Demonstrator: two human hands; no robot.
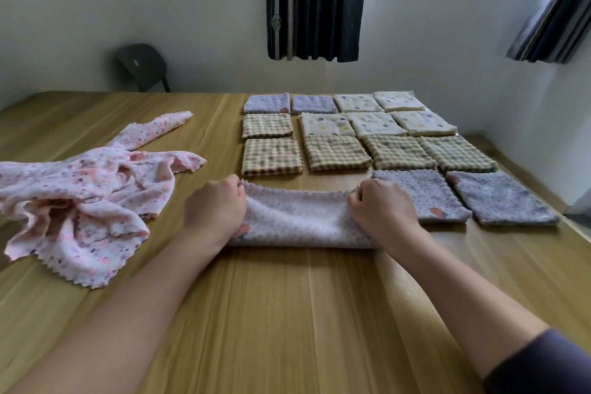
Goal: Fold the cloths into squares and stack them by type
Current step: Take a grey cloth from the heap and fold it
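On the table (287,313), the left hand (214,205) and right hand (380,208) cover both ends of the pale cloth (297,221) they pinch. The pink heap (80,201) at the table's left side runs off the picture. Behind the table's far left corner, a chair (142,65) shows only its back. The red mark on the purple square (415,195) is too small to read. The sleeve (543,365) at the table's near right is cut off

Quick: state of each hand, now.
Left hand: fingers curled, gripping the left end of the pale dotted cloth.
Right hand: fingers curled, gripping the same cloth's right end.
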